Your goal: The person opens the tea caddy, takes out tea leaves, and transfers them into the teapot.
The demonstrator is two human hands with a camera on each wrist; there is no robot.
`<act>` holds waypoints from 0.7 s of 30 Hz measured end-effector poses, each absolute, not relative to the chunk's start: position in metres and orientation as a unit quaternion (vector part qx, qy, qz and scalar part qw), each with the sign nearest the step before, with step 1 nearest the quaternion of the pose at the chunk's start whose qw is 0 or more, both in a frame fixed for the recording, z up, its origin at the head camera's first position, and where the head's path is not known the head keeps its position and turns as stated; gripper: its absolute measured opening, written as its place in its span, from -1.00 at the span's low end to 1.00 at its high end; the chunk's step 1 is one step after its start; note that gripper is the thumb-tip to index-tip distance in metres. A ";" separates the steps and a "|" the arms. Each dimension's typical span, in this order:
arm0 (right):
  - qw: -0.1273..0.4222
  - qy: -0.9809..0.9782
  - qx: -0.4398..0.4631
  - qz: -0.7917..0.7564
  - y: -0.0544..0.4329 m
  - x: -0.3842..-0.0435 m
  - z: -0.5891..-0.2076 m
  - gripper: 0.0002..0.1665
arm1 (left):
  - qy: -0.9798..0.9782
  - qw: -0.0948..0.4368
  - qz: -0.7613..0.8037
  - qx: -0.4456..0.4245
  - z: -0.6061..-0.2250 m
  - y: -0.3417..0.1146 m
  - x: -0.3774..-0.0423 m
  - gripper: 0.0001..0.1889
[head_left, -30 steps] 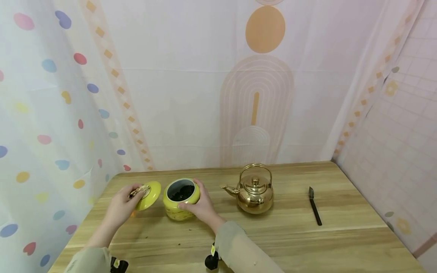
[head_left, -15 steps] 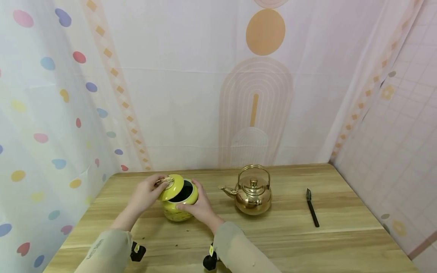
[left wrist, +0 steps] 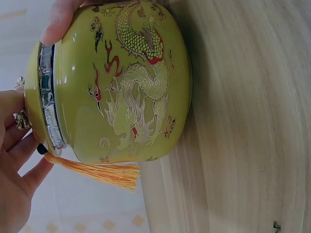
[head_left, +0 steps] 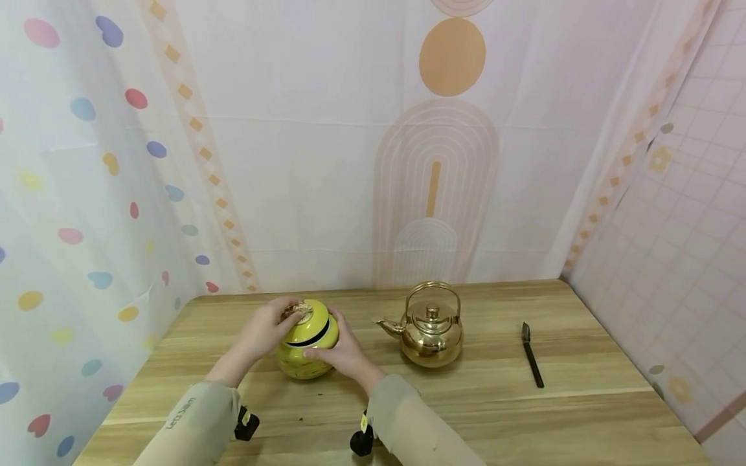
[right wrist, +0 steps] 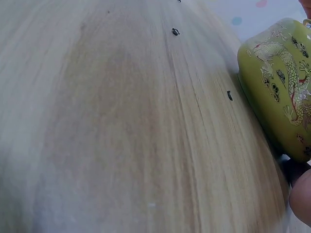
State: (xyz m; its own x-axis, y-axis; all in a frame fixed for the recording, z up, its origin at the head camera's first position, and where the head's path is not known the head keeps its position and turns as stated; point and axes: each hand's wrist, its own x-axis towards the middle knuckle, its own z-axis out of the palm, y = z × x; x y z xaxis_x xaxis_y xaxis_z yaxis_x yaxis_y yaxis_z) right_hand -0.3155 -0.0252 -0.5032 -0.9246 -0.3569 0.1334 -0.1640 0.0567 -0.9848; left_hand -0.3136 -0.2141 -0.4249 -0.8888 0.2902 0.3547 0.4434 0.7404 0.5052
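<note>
A round yellow jar [head_left: 304, 369] stands upright on the wooden table, left of the middle. Gold dragon decoration covers the jar [left wrist: 146, 82] in the left wrist view. My left hand [head_left: 265, 331] pinches the ornate gold knob of the yellow lid [head_left: 317, 317]. That lid lies over the jar's mouth with a dark gap along the near side. An orange tassel [left wrist: 104, 174] hangs from the lid's edge. My right hand [head_left: 347, 353] grips the jar's right side, thumb in front. The lid hides the jar's contents.
A brass kettle [head_left: 432, 340] stands right of the jar, spout toward it. Farther right lies a slim black-handled tool [head_left: 533, 356]. Small dark bits [right wrist: 175, 32] are scattered on the table [head_left: 466, 414]. Patterned curtains [head_left: 315, 162] enclose the table's back and sides.
My left hand has brought the lid rightward from beside the jar onto its mouth, covering the dark contents. My right hand has kept its grip on the jar.
</note>
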 end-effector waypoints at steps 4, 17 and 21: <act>0.076 0.724 -0.178 -0.662 -0.025 -0.316 -0.504 0.15 | -0.925 0.124 -0.296 -0.202 -0.425 -0.212 -0.313 -0.72; 0.077 0.716 -0.187 -0.668 -0.025 -0.317 -0.505 0.15 | -0.927 0.126 -0.272 -0.223 -0.426 -0.209 -0.309 -0.66; 0.079 0.719 -0.184 -0.666 -0.025 -0.318 -0.507 0.14 | -0.928 0.126 -0.271 -0.222 -0.426 -0.209 -0.307 -0.65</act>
State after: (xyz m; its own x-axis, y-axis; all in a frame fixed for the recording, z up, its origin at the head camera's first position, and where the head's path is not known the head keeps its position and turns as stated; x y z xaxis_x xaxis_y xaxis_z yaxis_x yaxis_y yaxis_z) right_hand -0.3177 -0.0250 -0.5066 -0.9197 -0.3698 0.1320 -0.1598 0.0453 -0.9861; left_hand -0.3070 -0.2085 -0.4262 -0.8697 0.3431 0.3547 0.4802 0.7544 0.4476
